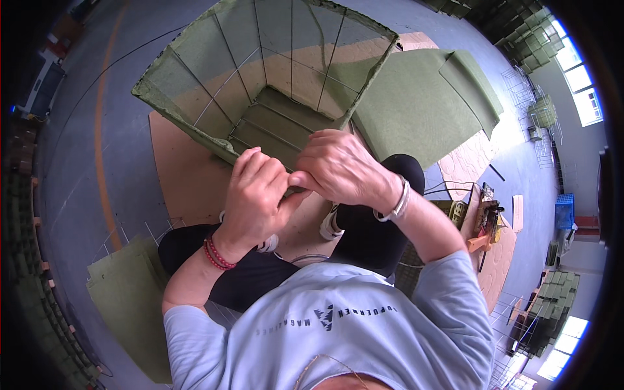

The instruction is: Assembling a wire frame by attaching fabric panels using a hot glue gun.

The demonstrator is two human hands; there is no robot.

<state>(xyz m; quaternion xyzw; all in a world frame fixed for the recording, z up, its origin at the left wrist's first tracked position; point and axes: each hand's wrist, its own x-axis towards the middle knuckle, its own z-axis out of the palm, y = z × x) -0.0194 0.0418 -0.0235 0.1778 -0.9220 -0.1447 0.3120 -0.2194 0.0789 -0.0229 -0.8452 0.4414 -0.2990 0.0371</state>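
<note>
In front of me stands a large wire-framed basket (182,125) lined with green mesh fabric, its open top facing me. Thin metal rods run along its see-through walls and across its floor. My left hand (254,195) is closed in a pinch on the near rim, where the fabric meets the wire. Right beside it, my right hand (339,166) is closed on the same stretch of rim, its thumb close to the left thumb. The bit of edge between the fingers is mostly hidden by the hands.
Brown cardboard (179,175) lies under the basket. Flat green fabric sheets (422,97) lie at the right, and more green panels (127,296) at the lower left. A tool with an orange part (484,227) and cables is near my right knee. A blue crate (564,210) stands far right.
</note>
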